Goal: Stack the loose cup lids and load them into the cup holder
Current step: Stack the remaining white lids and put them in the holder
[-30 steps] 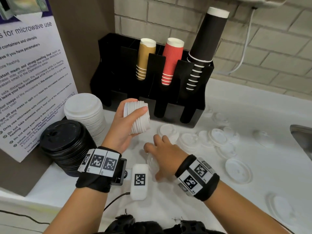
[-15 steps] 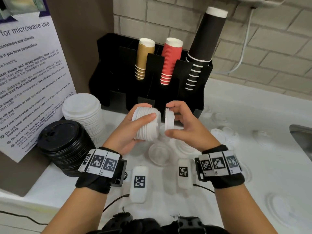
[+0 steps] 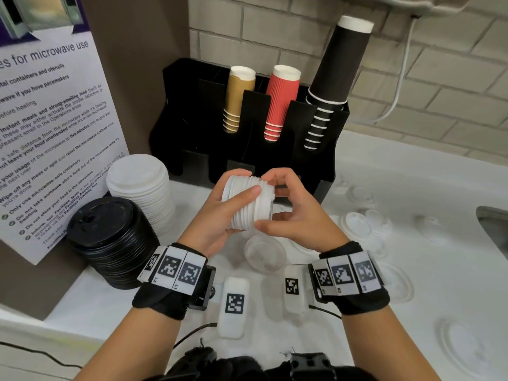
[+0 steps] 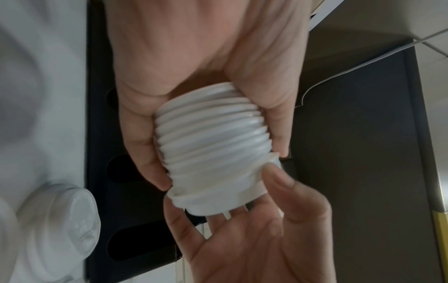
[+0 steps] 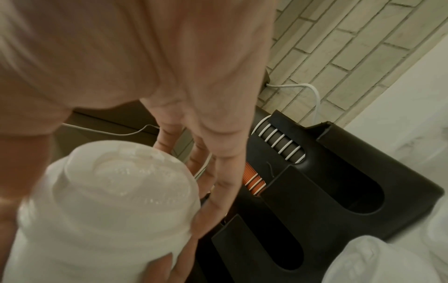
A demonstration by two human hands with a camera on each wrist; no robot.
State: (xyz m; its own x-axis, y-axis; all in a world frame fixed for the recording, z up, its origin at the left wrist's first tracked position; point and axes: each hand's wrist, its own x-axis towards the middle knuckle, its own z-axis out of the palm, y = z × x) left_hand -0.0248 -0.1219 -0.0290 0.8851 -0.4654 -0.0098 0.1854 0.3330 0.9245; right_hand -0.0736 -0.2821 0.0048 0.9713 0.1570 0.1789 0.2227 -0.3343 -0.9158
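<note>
I hold the stack of white lids on its side above the counter, in front of the black cup holder, with my left hand wrapped around it, thumb across the near ribs and fingers curled behind. My right hand closes its thumb and fingertips on the rim of the end lid and presses it against the open end of the stack. In the left wrist view this lid sits slightly proud and skewed, so I judge it not fully nested. To seat it, I keep the stack axis level, align the rim concentric with the stack, then push straight along the axis until the rims meet evenly. I avoid squeezing the stack hard, since the thin plastic probably flexes and jams. More loose lids lie on the counter to the right, near the sink edge; I judge stacking to be unfinished and loading not yet begun.
</note>
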